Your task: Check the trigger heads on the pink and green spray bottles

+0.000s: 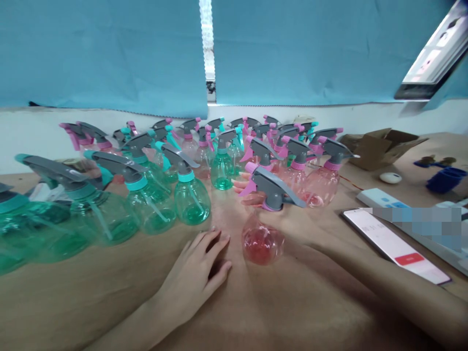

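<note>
The person's left hand (197, 265) lies low at the desk (109, 287), palm down, its forearm slanting in from the bottom edge. The fingers are loosely bent and a little spread, pointing forward and to the right, the thumb standing off from them; there is nothing in its grasp. Just right of it, not touching the thumb, is the nearest pink spray bottle (261, 243), squarely in front of the person, with a grey spray head (274, 187) above. Blur keeps me from seeing whether the two are joined.

The right arm stretches in from the lower right, its forearm running forward and leftward past the bottle. The right hand (252, 199) sits behind the spray head, fingers showing out to the left by the pink trigger (248, 188). Much of that hand is covered, so I can't tell whether it is gripping anything. Green bottles (192, 202) stand ahead and to the left; a phone (397, 243) lies beyond the right forearm.
</note>
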A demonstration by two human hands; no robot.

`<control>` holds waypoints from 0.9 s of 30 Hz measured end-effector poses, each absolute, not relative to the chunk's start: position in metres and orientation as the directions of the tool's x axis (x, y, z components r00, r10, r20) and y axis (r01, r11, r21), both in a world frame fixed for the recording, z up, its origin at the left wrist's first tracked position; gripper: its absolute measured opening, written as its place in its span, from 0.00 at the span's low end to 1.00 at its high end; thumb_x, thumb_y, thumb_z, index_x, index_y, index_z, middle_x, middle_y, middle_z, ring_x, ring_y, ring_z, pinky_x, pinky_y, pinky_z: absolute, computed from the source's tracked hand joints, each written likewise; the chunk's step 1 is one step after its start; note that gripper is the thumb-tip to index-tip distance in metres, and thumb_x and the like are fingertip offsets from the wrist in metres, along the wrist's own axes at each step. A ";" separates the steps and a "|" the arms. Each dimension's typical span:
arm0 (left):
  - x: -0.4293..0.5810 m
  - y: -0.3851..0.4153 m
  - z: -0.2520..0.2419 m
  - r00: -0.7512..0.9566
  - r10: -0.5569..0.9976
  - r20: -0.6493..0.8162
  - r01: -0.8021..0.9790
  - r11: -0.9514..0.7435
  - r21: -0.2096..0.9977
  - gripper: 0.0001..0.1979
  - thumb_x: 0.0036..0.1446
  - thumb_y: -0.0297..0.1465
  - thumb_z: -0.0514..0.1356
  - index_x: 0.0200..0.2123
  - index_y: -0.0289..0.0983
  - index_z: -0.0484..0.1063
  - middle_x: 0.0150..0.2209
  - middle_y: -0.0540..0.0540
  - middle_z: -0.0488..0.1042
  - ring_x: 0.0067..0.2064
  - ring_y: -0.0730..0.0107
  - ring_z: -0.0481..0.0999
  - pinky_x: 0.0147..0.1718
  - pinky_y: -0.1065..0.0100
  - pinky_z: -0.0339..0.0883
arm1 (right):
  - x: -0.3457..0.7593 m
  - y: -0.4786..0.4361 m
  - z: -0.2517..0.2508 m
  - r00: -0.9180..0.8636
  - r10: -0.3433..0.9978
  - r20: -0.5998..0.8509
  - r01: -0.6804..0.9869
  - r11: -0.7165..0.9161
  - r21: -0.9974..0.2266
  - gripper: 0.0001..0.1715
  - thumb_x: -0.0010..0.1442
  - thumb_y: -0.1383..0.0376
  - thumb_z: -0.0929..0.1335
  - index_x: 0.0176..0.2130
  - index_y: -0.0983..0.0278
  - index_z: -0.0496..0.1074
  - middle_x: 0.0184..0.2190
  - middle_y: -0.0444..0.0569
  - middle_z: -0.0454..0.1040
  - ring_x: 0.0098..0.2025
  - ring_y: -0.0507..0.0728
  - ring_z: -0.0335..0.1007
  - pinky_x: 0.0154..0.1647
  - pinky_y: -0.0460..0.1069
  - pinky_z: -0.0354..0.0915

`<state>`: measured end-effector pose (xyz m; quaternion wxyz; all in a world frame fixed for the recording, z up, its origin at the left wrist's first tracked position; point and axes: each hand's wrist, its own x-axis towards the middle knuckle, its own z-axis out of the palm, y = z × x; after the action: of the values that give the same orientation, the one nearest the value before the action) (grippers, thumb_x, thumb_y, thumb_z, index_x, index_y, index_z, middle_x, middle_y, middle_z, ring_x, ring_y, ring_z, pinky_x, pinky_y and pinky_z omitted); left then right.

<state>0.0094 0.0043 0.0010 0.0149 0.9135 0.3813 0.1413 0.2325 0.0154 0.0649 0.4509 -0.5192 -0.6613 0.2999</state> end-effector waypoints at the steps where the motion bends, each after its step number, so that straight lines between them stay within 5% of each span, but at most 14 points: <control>1: 0.009 0.004 0.001 0.670 0.699 0.248 0.691 -0.710 0.134 0.19 0.64 0.37 0.52 0.56 0.39 0.64 0.57 0.40 0.64 0.58 0.52 0.62 0.52 0.51 0.61 | 0.232 0.015 0.065 -0.049 0.957 0.285 0.416 0.279 -0.865 0.14 0.44 0.66 0.65 0.35 0.58 0.70 0.39 0.49 0.75 0.41 0.61 0.73 0.42 0.57 0.70; 8: 0.009 0.004 0.000 0.669 0.706 0.233 0.694 -0.705 0.145 0.20 0.64 0.37 0.52 0.56 0.37 0.64 0.57 0.39 0.64 0.58 0.51 0.61 0.52 0.50 0.60 | 0.232 0.016 0.063 -0.107 0.945 0.308 0.295 0.326 -0.898 0.15 0.46 0.68 0.64 0.37 0.59 0.71 0.39 0.48 0.75 0.46 0.61 0.72 0.43 0.57 0.71; 27: 0.009 0.005 0.000 0.674 0.702 0.230 0.692 -0.709 0.134 0.20 0.64 0.37 0.52 0.56 0.36 0.64 0.58 0.39 0.63 0.58 0.51 0.61 0.52 0.49 0.60 | 0.233 0.017 0.058 -0.072 0.941 0.332 0.306 0.337 -0.890 0.13 0.45 0.68 0.65 0.35 0.59 0.68 0.36 0.45 0.75 0.41 0.58 0.73 0.41 0.55 0.71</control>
<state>0.0093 0.0048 0.0000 0.0177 0.9148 0.3809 0.1333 0.2333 0.0172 0.0584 0.4882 -0.4751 -0.6559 0.3251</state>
